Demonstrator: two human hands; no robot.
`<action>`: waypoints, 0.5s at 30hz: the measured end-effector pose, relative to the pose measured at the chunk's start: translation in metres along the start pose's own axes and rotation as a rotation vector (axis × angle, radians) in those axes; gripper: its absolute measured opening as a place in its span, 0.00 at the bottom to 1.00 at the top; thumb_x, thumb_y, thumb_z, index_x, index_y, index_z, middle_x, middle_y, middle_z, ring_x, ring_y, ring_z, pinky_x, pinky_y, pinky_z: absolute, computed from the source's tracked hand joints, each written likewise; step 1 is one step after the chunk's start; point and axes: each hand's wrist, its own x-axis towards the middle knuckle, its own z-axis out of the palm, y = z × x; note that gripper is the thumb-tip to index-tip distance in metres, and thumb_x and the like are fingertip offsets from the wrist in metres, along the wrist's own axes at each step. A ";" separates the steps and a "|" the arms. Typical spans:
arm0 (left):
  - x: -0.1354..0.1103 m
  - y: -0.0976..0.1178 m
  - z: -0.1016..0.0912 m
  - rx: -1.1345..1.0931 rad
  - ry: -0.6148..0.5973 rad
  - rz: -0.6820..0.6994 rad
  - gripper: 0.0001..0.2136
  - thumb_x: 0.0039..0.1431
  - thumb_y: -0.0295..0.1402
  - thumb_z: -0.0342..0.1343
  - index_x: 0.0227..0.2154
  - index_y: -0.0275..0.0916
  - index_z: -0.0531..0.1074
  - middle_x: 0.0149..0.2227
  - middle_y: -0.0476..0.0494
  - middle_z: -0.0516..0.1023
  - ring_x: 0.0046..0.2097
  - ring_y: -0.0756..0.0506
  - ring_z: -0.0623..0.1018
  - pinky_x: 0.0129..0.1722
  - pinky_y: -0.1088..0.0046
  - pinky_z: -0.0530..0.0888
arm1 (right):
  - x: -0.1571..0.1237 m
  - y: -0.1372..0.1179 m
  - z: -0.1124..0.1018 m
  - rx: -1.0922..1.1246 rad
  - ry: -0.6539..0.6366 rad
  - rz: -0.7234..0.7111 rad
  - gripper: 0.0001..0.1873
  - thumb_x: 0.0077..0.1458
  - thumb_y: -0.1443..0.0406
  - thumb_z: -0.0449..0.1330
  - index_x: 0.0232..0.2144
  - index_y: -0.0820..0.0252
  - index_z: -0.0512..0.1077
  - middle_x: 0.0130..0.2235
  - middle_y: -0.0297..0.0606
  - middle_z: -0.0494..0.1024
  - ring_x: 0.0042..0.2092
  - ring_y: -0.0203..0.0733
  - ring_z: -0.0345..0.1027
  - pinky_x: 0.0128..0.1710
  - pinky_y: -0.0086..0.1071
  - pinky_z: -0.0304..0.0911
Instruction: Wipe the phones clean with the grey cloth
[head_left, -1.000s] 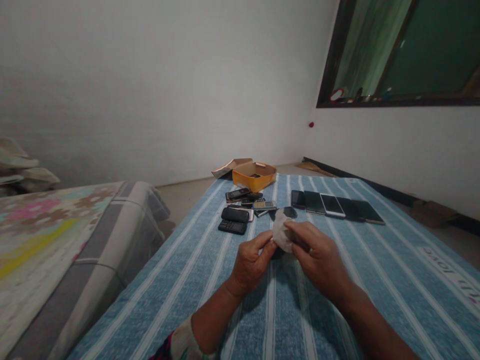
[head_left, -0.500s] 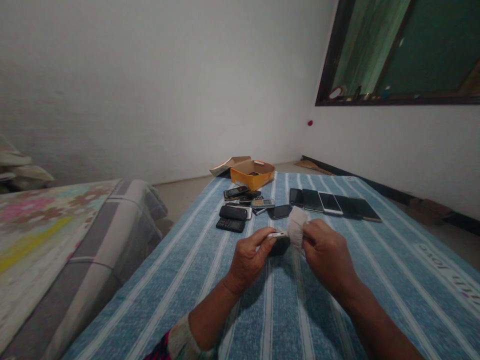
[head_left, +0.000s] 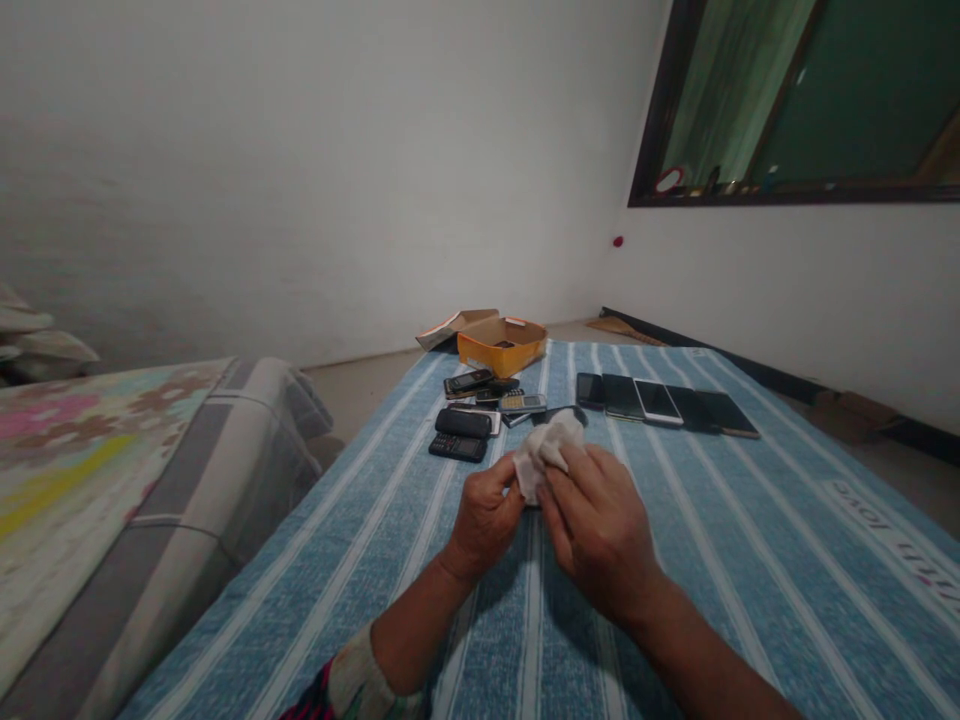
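Above the blue striped sheet (head_left: 420, 560), my left hand (head_left: 484, 515) and my right hand (head_left: 596, 520) meet. My right hand is closed on a crumpled white cloth (head_left: 546, 448) and presses it against what my left hand grips. My left hand's fingers are pinched shut on a small dark phone, which the cloth and my fingers hide in this view. Just beyond my hands lies a cluster of small keypad phones (head_left: 469, 420).
A row of several smartphones (head_left: 660, 400) lies on the sheet to the right of the cluster. An open orange cardboard box (head_left: 501, 345) stands at the far edge. A second mattress with a floral cover (head_left: 150, 470) lies on the left. A dark-framed window (head_left: 795, 110) is on the right wall.
My right hand swung the cloth from the right side of the phone over to the left, so it now covers the phone. Both hands shifted slightly left.
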 end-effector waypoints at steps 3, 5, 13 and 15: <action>-0.001 0.000 0.001 0.020 -0.007 0.014 0.12 0.63 0.32 0.52 0.41 0.37 0.80 0.31 0.48 0.84 0.31 0.46 0.81 0.35 0.74 0.76 | 0.002 -0.001 -0.001 0.016 0.048 -0.048 0.16 0.64 0.74 0.49 0.48 0.62 0.73 0.43 0.48 0.79 0.47 0.50 0.70 0.45 0.44 0.70; -0.002 0.000 0.002 0.023 -0.007 0.011 0.13 0.63 0.32 0.52 0.42 0.36 0.80 0.33 0.47 0.84 0.33 0.45 0.81 0.37 0.73 0.76 | 0.003 -0.001 0.000 0.042 0.062 -0.051 0.18 0.64 0.75 0.48 0.50 0.63 0.71 0.42 0.48 0.79 0.46 0.49 0.71 0.45 0.42 0.70; 0.000 0.002 0.002 0.026 -0.031 -0.021 0.14 0.65 0.36 0.52 0.44 0.37 0.79 0.37 0.44 0.85 0.37 0.45 0.82 0.39 0.74 0.77 | 0.004 0.022 -0.005 0.119 -0.007 0.084 0.15 0.64 0.73 0.49 0.44 0.62 0.74 0.46 0.49 0.77 0.48 0.48 0.73 0.45 0.41 0.72; 0.000 0.003 0.003 0.033 -0.013 -0.021 0.13 0.64 0.36 0.53 0.43 0.37 0.79 0.37 0.44 0.84 0.38 0.45 0.82 0.39 0.74 0.77 | 0.005 0.022 -0.006 0.113 -0.027 0.099 0.15 0.64 0.73 0.48 0.43 0.61 0.74 0.44 0.48 0.78 0.48 0.48 0.73 0.46 0.41 0.72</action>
